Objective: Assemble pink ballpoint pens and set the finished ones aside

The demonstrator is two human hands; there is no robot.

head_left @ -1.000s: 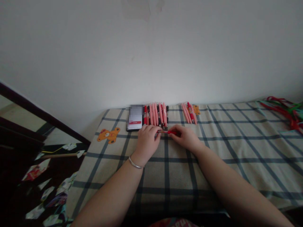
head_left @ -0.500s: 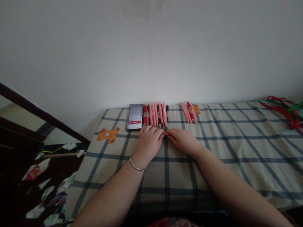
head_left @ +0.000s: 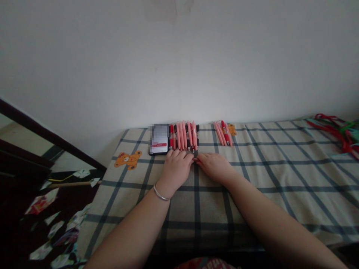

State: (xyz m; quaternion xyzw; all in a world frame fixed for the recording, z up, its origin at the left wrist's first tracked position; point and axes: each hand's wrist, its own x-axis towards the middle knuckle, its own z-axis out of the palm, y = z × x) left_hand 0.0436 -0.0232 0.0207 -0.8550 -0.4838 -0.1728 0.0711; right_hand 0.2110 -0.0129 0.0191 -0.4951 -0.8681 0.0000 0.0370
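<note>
My left hand (head_left: pixel 176 167) and my right hand (head_left: pixel 213 165) rest together on a checked cloth (head_left: pixel 252 175), fingertips meeting at a small reddish piece, most likely a pen, that they nearly hide. Both hands are curled in a pinch. A silver bangle (head_left: pixel 160 193) circles my left wrist. Just beyond the fingers lies a row of pink and red pens (head_left: pixel 184 136) on a dark case. A second small group of pink pens (head_left: pixel 223 133) lies farther right.
A phone (head_left: pixel 159 139) with a lit screen lies left of the pen row. Red and green cords (head_left: pixel 336 130) are heaped at the far right. A white wall rises behind. Paper scraps (head_left: pixel 53 224) litter the dark floor at left.
My hands have come together: a red pen stretched between them a second ago is now almost covered by the fingers. Both hands shifted slightly toward the pen row.
</note>
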